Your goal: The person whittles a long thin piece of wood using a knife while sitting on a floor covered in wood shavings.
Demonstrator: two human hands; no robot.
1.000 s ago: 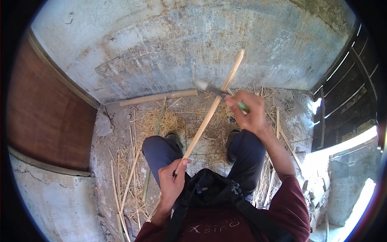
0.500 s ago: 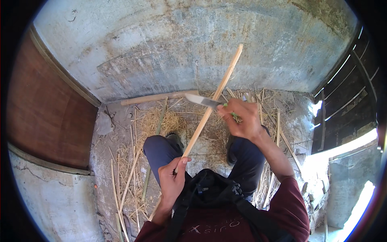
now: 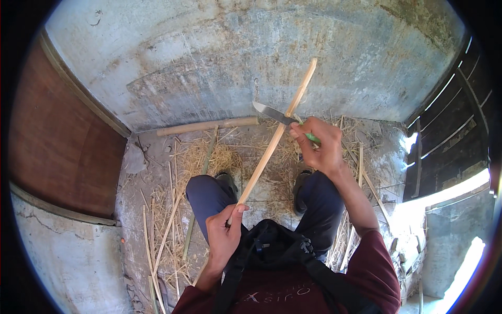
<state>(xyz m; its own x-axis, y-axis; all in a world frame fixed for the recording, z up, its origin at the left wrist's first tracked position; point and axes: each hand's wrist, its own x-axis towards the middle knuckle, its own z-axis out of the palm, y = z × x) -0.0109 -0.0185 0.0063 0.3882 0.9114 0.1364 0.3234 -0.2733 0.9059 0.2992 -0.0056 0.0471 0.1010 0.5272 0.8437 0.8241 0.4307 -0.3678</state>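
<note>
A long pale bamboo strip (image 3: 265, 158) slants up and away from my lap toward the wall. My left hand (image 3: 225, 233) is closed round its lower part, thumb on top, in front of my left knee. Closed on the green handle of a knife (image 3: 271, 112), my right hand (image 3: 320, 146) is beyond my right knee. The blade lies across the strip's upper half, touching it, with its tip pointing left. The strip's lower end runs down past my left forearm.
Curly shavings (image 3: 222, 158) and thin strips (image 3: 166, 235) litter the floor on both sides of my legs. A thick bamboo pole (image 3: 206, 126) lies along the foot of the concrete wall (image 3: 251, 57). A brown panel (image 3: 68, 136) stands at left, dark slats (image 3: 449, 125) at right.
My right hand has moved the knife a little up the strip, away from me, and the blade's tilt has changed. My left hand and the strip are nearly still.
</note>
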